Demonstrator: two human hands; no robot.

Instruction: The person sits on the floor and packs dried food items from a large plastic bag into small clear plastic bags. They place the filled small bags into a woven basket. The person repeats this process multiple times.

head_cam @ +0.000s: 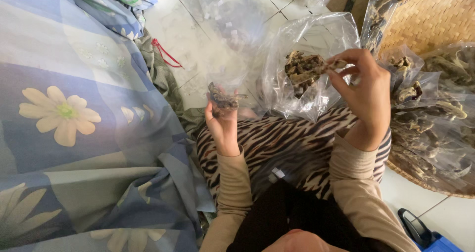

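Observation:
My left hand [222, 126] is raised over my zebra-striped lap [292, 143] and pinches a small dark dried piece [222, 98] with a thin clear film around it. My right hand [366, 96] grips the edge of a brown dried clump [304, 69] at the mouth of a clear plastic bag [307, 44] that lies against my knees. Both hands are at about the same height, roughly a forearm apart.
A woven basket [430, 19] at the right holds several clear bags of dried pieces [435, 128]. A blue floral cloth [74, 123] covers the left side. White floor tiles [208, 44] lie beyond, with a red cord [166, 54]. A blue and black object [420, 232] sits at bottom right.

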